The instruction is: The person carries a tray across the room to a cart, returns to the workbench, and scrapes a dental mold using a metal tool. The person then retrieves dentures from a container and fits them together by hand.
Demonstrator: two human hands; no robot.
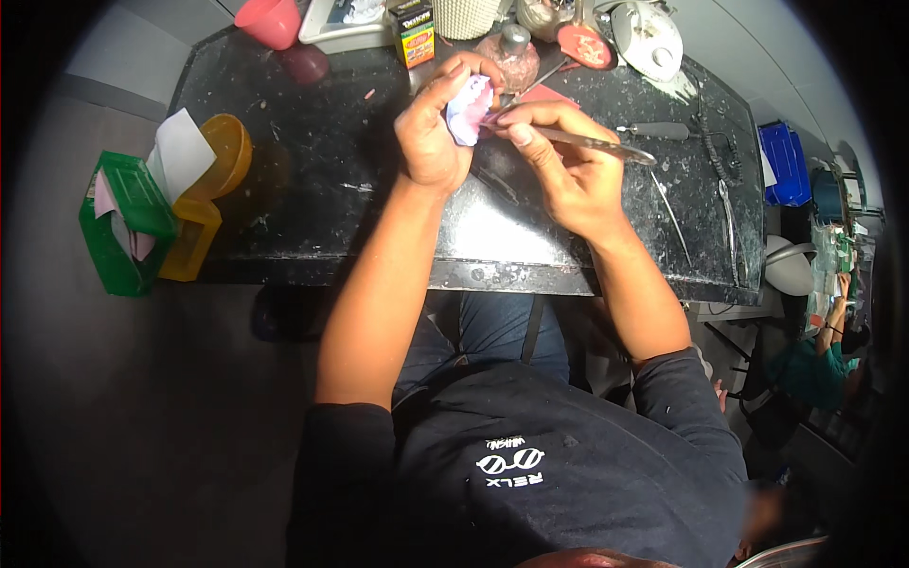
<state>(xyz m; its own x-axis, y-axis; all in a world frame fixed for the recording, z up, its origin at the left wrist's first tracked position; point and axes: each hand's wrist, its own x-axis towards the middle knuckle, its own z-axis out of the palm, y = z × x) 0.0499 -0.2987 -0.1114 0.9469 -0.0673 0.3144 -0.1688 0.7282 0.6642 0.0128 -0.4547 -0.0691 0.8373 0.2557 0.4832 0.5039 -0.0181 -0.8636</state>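
Pale pink-and-white dental cast [471,110], upper centre of the frame above the black tabletop [284,170], sits clamped in the left hand [431,133], while right-hand fingers [530,128] pinch a thin metal tool [592,144]; short, braced strokes seem wisest.

two hands [431,133], one dental cast [470,109], one metal tool [597,144], one red cup [270,21]

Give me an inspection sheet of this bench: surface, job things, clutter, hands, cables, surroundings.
Surface: dark bench top, speckled with pale spatter.
Job's things: white and pink cast; thin metal tool.
Clutter: pink cup, green tray, yellow bowl, loose instruments.
Grippers: left hand fingers around the cast; right hand grips the tool.
Cables: dark coiled cord.
Surroundings: blue bin; another person at right.
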